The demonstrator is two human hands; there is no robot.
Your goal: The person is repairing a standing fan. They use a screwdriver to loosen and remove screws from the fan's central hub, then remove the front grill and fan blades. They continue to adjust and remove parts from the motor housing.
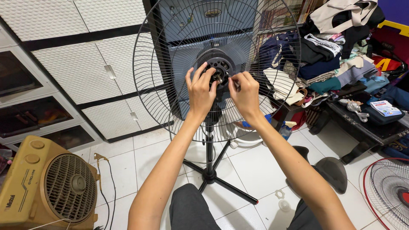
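Both hands at the motor hub (pixel 219 68) of the stand fan, centre of the rear wire guard (pixel 170 51). Left hand (pixel 200 91) fingers curled on the hub's left side, right hand (pixel 246 93) pinching at the shaft. Yellow box fan (pixel 47 189) on the floor at lower left

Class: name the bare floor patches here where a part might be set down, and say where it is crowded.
Bare tile lies between the yellow box fan and the stand fan's tripod base. Another patch lies right of the base, before the grey blades. The clothes pile is crowded.
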